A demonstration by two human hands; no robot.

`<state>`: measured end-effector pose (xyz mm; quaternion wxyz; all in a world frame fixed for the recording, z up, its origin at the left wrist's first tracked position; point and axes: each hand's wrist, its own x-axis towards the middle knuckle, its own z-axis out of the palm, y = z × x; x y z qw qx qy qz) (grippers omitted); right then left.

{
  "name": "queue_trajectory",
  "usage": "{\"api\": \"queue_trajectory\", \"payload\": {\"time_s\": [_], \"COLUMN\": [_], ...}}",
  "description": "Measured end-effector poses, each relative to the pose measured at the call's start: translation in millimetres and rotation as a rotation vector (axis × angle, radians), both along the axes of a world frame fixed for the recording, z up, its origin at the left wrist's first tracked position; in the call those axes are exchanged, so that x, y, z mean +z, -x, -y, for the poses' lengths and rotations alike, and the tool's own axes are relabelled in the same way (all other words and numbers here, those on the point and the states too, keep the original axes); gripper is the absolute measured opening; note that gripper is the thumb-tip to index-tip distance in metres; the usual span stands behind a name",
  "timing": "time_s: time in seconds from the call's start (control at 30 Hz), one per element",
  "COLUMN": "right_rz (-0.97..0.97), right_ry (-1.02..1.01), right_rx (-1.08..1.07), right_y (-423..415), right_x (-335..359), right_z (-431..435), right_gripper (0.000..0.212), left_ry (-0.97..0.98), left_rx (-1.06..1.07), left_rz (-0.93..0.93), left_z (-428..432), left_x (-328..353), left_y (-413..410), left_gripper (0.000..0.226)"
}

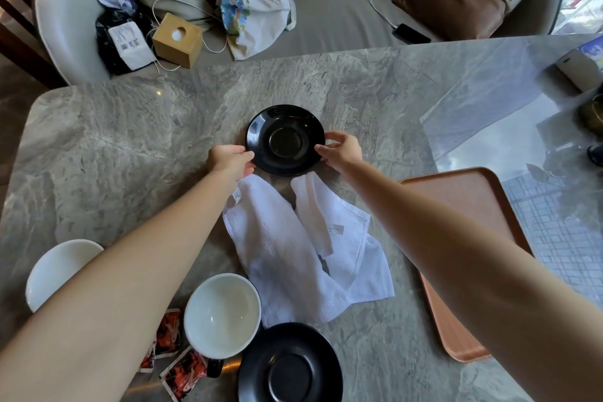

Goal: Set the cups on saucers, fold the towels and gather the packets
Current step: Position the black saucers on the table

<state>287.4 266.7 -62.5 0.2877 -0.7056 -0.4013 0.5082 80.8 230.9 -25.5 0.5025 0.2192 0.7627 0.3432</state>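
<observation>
Your left hand (pixel 230 161) and right hand (pixel 341 150) pinch opposite rims of the black saucer (pixel 285 140) at the counter's (pixel 130 140) middle, beyond the towels (pixel 293 248); its near edge overlaps cloth, so it may sit tilted and wobble a cup.

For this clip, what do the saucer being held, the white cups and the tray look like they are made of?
Far saucer, held at its rim by the left hand and right hand: glossy black, probably glazed ceramic, judging by its sharp reflections. White cups: smooth, shiny, likely glazed ceramic or porcelain. Tray: matte terracotta-pink, uniform, looks like moulded plastic, though uncertain.
</observation>
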Motion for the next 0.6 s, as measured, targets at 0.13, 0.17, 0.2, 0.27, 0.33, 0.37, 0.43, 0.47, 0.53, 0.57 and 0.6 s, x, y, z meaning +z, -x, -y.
{"api": "queue_trajectory", "payload": {"time_s": [0.13, 0.17, 0.2, 0.27, 0.33, 0.37, 0.43, 0.47, 0.53, 0.57, 0.6], "right_rz": [-0.022, -0.036, -0.043, -0.006, 0.056, 0.076, 0.102, 0.121, 0.165, 0.183, 0.193], "right_ry": [0.016, 0.012, 0.001, -0.046, -0.107, -0.137, -0.206, -0.245, -0.309, -0.324, -0.336], "right_rx": [-0.010, -0.024, -0.041, -0.059, -0.062, -0.064, -0.044, -0.011, 0.078, 0.114, 0.141], "right_y": [-2.7, -3.9, -5.1, -8.1, -11.7, -13.4, -17.8, -20.8, -27.4, -31.2, -35.5], "right_x": [6.3, 7.8, 9.1, 11.3, 17.3, 22.6, 34.6, 40.1, 49.0, 52.9, 56.0], "right_z": [3.9, 7.6, 12.7, 27.3, 45.7, 56.0, 78.7, 91.7, 119.9, 134.6, 149.8], "right_gripper": [0.039, 0.039, 0.039, 0.040, 0.041, 0.041, 0.040, 0.040, 0.038, 0.037, 0.033], "left_ry": [-0.007, -0.012, -0.018, -0.039, -0.085, -0.122, -0.203, -0.239, -0.314, -0.367, -0.438], "left_rx": [-0.010, -0.013, -0.021, -0.057, -0.120, -0.147, -0.179, -0.188, -0.207, -0.216, -0.230], "left_rz": [0.044, 0.037, 0.027, -0.013, -0.045, -0.046, -0.073, -0.108, -0.220, -0.279, -0.329], "left_z": [5.8, 9.4, 14.0, 25.2, 39.7, 49.0, 72.2, 87.1, 120.6, 138.7, 157.7], "left_x": [6.9, 7.8, 8.9, 11.9, 18.5, 23.3, 34.4, 39.5, 47.0, 51.2, 54.8], "left_y": [1.5, 2.5, 3.6, 5.8, 7.6, 8.4, 8.9, 7.6, 2.8, -1.2, -5.8], "left_gripper": [0.040, 0.041, 0.044, 0.053, 0.062, 0.064, 0.063, 0.060, 0.055, 0.052, 0.047]}}
